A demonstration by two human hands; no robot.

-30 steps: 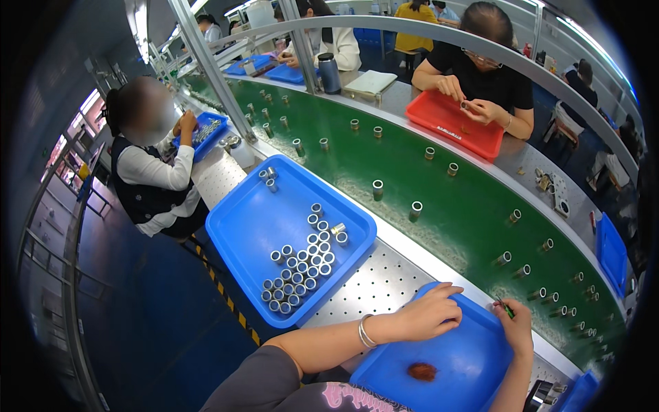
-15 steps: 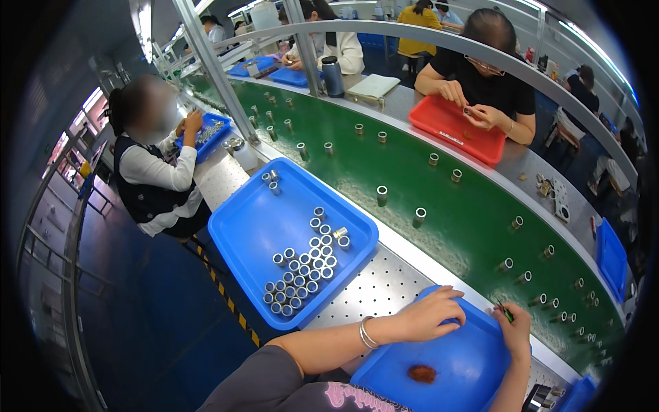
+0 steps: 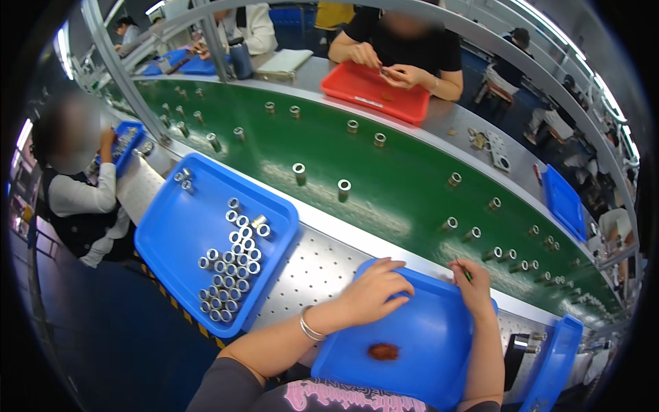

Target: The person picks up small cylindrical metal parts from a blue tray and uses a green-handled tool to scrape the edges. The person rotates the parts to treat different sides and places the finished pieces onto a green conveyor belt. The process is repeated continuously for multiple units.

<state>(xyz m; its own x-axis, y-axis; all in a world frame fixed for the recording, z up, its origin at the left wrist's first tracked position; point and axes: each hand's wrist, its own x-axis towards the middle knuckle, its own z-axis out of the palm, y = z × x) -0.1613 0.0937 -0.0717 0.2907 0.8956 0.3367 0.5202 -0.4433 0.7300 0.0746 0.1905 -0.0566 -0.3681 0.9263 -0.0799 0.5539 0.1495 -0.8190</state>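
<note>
A blue tray (image 3: 432, 336) lies in front of me, with a small reddish-brown lump (image 3: 383, 351) on its bottom. Over its far left edge rests my left hand (image 3: 376, 292), fingers stretched and thumb apart, holding nothing. At the far right edge of the same tray, my right hand (image 3: 473, 285) is closed on a thin green-and-black tool (image 3: 467, 274); its exact kind is too small to make out. To the left, a larger blue tray (image 3: 158, 237) holds many short metal sleeves (image 3: 241, 259), mostly standing on end, grouped toward its right and near side.
Beyond the trays runs a green conveyor belt (image 3: 398, 213) carrying upright metal sleeves (image 3: 344, 190). Across it a person works over a red tray (image 3: 374, 93). Another person sits at the left beside a small blue tray (image 3: 127, 147). A narrow blue tray (image 3: 559, 364) stands right.
The whole view has turned to the right, so the trays, belt and people appear farther left. My hands keep nearly the same places at the near tray, the right still gripping the tool.
</note>
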